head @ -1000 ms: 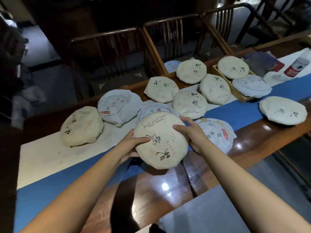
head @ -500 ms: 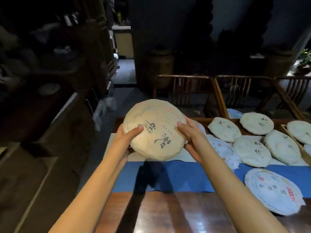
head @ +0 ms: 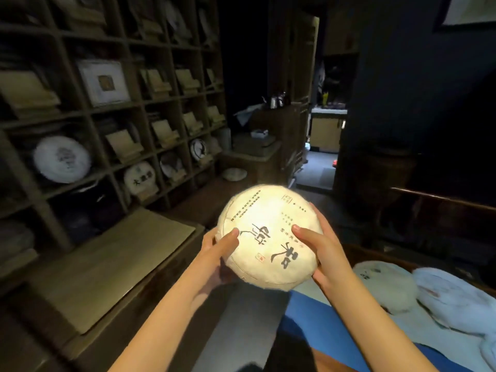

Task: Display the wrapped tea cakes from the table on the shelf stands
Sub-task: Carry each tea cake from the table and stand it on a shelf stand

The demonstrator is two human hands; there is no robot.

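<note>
I hold one round tea cake in cream paper with black calligraphy, in mid-air in front of me. My left hand grips its left edge, thumb on the face. My right hand grips its right edge the same way. A dark wooden shelf grid fills the left side, with several bare wooden stands and a few wrapped cakes standing in its cells. More wrapped cakes lie on the table at the lower right.
A low cabinet with a pale top juts out below the shelves. A dark doorway and a wooden counter lie straight ahead. A chair rail crosses the right side.
The view has swung left from the table to the shelves. Both hands have carried the tea cake along, lifted off the table and still held at its two edges.
</note>
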